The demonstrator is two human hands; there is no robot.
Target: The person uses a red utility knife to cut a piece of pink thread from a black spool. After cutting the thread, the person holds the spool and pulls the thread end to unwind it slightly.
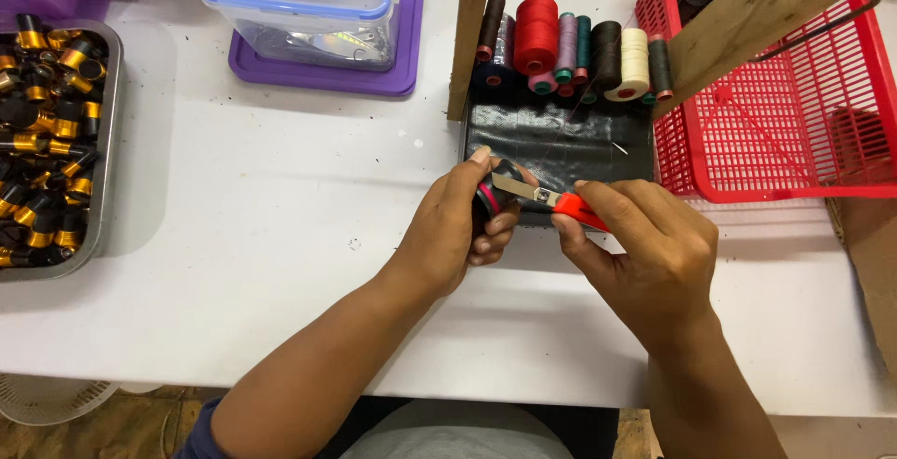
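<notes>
My left hand (450, 230) grips a small black cylindrical piece with a pink-red band (490, 199), held just over the near edge of a black tray (561, 136). A red utility knife (561, 203) is in my right hand (635, 253), and its metal blade points left and touches the top of the black piece. Both hands meet at the middle of the white table (280, 216). Most of the piece is hidden by my fingers.
A metal tray (105, 141) of black-and-gold cylindrical pieces sits at the left edge. A clear plastic box (308, 1) on a purple lid stands at the back. Several thread spools (570, 48) lie behind the black tray, beside a wooden rack (738, 20) and a red mesh basket (794, 132).
</notes>
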